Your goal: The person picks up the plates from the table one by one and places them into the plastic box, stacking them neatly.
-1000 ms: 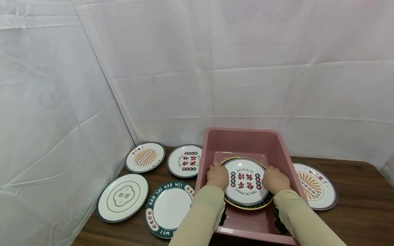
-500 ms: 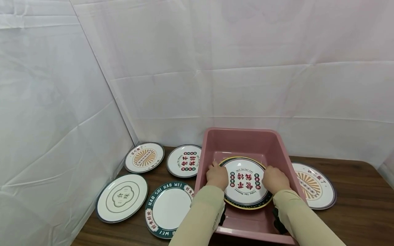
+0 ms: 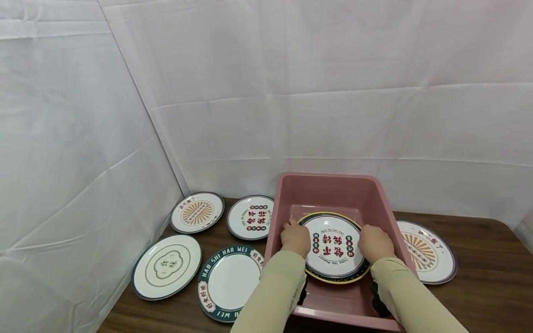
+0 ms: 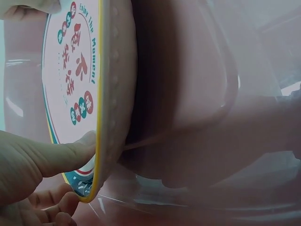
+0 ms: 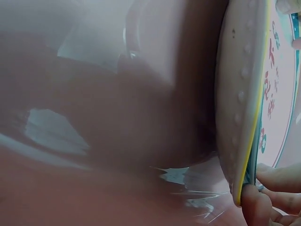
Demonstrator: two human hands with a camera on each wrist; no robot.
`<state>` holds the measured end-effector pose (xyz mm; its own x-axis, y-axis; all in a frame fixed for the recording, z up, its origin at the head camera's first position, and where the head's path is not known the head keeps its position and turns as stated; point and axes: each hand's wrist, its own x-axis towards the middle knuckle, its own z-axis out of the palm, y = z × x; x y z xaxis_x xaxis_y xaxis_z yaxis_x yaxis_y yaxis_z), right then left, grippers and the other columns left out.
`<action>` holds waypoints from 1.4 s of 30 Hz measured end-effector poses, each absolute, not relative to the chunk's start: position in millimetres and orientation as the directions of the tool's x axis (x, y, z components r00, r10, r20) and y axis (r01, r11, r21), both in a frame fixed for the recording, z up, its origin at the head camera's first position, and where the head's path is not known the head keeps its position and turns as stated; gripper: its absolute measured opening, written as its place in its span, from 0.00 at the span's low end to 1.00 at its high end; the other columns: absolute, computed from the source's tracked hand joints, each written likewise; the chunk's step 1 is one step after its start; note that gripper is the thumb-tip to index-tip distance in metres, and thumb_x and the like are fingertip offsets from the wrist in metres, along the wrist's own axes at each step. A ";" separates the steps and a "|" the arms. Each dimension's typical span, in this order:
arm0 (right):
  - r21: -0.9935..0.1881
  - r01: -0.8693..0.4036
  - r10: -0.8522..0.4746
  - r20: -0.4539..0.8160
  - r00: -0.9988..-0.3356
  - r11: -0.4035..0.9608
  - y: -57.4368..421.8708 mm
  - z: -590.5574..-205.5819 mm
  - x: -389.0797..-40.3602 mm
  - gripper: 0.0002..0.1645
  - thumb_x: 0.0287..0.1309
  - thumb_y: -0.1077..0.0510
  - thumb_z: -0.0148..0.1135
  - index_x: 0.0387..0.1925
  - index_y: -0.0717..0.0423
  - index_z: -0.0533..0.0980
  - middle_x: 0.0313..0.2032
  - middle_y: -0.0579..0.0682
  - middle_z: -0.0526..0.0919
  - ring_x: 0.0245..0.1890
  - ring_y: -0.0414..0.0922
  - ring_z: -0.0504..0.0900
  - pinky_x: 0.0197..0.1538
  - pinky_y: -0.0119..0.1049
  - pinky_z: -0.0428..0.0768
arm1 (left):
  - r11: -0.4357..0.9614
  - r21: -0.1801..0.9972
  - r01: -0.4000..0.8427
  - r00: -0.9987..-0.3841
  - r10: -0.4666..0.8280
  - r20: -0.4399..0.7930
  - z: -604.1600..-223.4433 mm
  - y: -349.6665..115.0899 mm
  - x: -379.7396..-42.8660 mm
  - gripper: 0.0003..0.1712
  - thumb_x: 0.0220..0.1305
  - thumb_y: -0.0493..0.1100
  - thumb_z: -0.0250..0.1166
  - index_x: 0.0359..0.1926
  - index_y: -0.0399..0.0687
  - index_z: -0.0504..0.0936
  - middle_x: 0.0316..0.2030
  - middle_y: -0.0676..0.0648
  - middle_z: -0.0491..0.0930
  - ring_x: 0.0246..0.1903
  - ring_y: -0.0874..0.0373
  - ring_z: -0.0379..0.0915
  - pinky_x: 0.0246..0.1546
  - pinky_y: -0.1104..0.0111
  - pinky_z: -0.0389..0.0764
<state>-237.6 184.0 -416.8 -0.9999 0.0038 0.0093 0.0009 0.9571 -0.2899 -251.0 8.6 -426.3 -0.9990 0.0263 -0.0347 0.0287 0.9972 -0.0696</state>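
Inside the pink plastic tub point(image 3: 329, 189), a white plate point(image 3: 331, 266) with red characters lies on top of a yellow-rimmed plate point(image 3: 333, 280). My left hand point(image 3: 294, 238) grips the left edge of these plates. In the left wrist view its thumb point(image 4: 66, 157) lies over the face of the plates and the other fingers point(image 4: 51, 202) curl at the yellow rim. On the opposite edge my right hand point(image 3: 373, 243) holds the plates the same way. The right wrist view has its fingers point(image 5: 256, 205) at the yellow rim, with the pale underside point(image 5: 237, 94) facing the camera.
Left of the tub, several plates lie on the wooden table point(image 3: 491, 268), among them a green-rimmed plate point(image 3: 231, 282) and a flower-outlined plate point(image 3: 166, 267). A sunburst plate point(image 3: 429, 252) is on the right, partly behind the tub. White cloth point(image 3: 333, 92) hangs behind.
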 end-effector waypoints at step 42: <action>-0.312 0.021 -0.004 -0.081 -0.997 0.950 192.8 -401.9 -233.4 0.04 0.43 0.65 0.53 0.21 0.65 0.72 0.17 0.51 0.71 0.16 0.44 0.69 0.20 0.34 0.67 | 0.956 0.292 0.014 -0.996 0.037 -0.075 -408.3 16.7 -246.2 0.41 0.48 0.49 0.61 0.59 0.41 0.52 0.28 0.43 0.73 0.27 0.54 0.69 0.28 0.64 0.72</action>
